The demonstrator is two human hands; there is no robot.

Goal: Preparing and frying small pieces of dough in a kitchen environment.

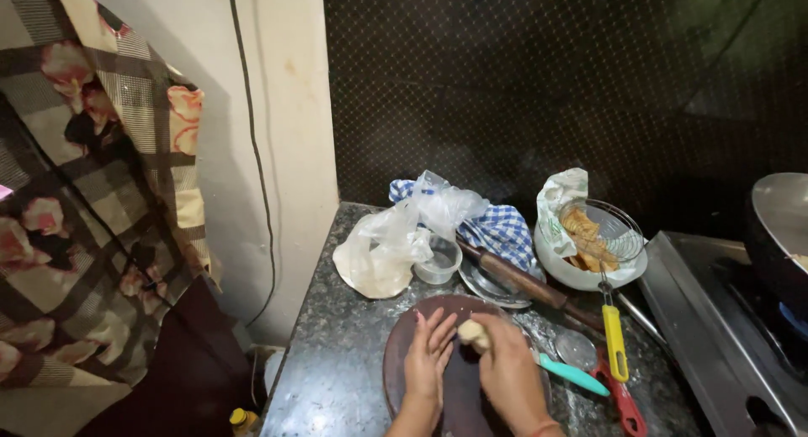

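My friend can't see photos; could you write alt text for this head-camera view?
Two bare hands work a small lump of pale dough over a round dark board on a speckled stone counter; the right hand pinches it, the left hand lies flat beside it.

Crumpled clear plastic bag (pixel 396 239) on counter behind round board.

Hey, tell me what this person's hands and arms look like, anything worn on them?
Both forearms are bare, with no sleeves in view. The left hand has painted fingernails in a reddish-pink shade and no visible ring. The right hand wears a thin reddish band or bangle at the wrist. No gloves or watch can be seen.
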